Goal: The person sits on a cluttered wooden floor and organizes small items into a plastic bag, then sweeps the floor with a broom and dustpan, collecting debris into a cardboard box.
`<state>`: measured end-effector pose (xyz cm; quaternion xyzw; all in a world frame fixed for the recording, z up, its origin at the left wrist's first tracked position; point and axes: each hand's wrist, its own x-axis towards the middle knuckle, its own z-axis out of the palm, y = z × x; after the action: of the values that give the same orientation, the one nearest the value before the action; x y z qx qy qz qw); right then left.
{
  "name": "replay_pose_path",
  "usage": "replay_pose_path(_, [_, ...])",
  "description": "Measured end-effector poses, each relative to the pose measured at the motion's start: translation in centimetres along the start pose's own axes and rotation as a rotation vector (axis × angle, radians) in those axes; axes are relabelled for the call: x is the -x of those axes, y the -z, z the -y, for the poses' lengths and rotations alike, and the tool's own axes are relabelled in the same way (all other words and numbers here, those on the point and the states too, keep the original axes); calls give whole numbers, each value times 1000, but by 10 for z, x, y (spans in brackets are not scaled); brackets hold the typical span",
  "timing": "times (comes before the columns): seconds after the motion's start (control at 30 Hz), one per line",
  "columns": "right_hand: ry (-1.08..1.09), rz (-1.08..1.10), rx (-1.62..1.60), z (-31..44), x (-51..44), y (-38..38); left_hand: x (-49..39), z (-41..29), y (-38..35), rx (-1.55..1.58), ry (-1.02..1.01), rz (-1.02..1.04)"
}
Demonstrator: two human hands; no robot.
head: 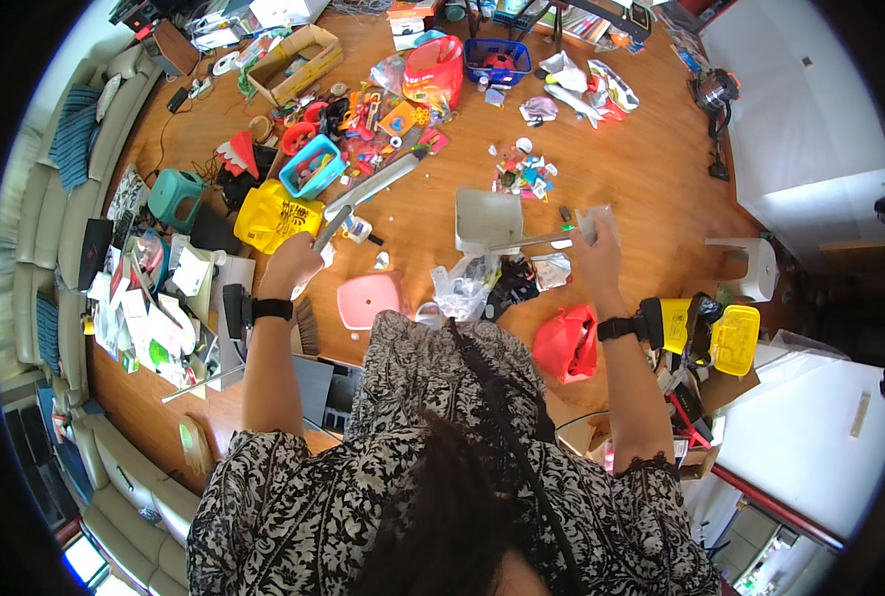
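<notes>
My left hand (292,267) grips the grey handle of a floor squeegee or broom (375,183), whose long pale head slants up to the right over the wooden floor. My right hand (599,249) is closed around the handle of a grey dustpan (489,216). The pan lies in front of me, its inside looking mostly bare. A piece of clear plastic (605,217) shows behind my right fingers; whether I hold it is unclear. Just beyond the dustpan is a heap of small mixed scraps (524,175). A white bottle (356,229) lies beside the squeegee or broom head.
A pink stool (370,299), a clear plastic bag (463,287) and a red bag (566,343) are close to me. Toys spread around a blue bin (312,167) and a yellow bag (278,216). A white stool (748,268) stands right; sofas (40,216) line the left.
</notes>
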<state>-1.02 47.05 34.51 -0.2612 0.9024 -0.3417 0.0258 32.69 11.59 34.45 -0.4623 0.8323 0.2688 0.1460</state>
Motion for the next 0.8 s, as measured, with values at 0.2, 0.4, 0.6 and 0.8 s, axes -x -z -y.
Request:
replay_pose_path(0.2, [-24, 98, -36, -38, -50, -16, -20, -79, -21, -27, -28, -7])
replay_pose_path(0.4, [-121, 212, -43, -69, -90, -28, -31, -125, -35, -112, 61, 82])
replay_pose_path(0.6, [-180, 207, -23, -77, -127, -33, -89, -173, -27, -170, -1, 107])
replay_pose_path(0.8, [-206, 272, 124, -75, -182, -38, -230, -228, -27, -262, -201, 79])
